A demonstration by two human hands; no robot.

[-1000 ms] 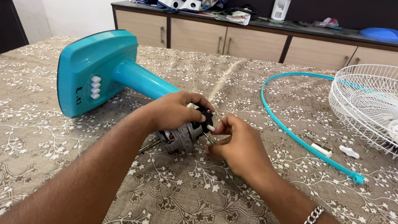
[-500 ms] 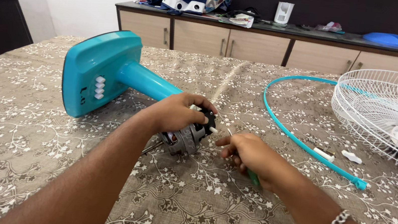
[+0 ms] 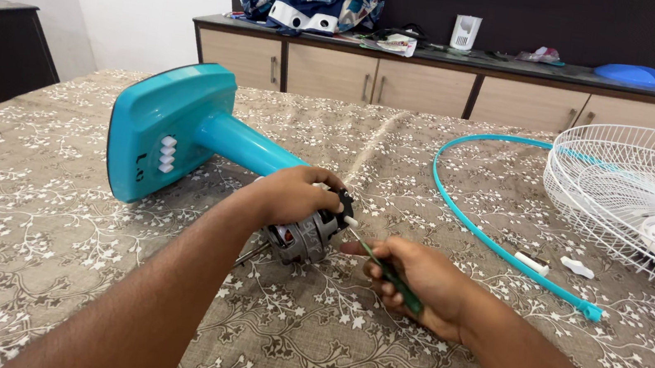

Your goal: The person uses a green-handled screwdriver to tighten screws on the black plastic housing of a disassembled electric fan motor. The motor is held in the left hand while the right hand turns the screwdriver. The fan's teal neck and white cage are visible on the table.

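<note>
Fan motor [image 3: 309, 236] lies on the patterned tablecloth [image 3: 35, 256] by the teal stand [image 3: 176, 128]; our left hand [image 3: 293, 196] clasps it, our right hand [image 3: 423, 283] grips a green screwdriver [image 3: 391, 275]. Its tip seems poorly seated, so it could slip and gouge our fingers.

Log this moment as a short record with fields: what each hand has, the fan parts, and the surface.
left hand: gripping the fan motor
right hand: holds a green-handled screwdriver, tip at the motor
fan base: teal, lying on its side, joined to the motor
guard ring: teal, flat on the table
grille: white wire, at right
surface: table with floral cloth
</note>
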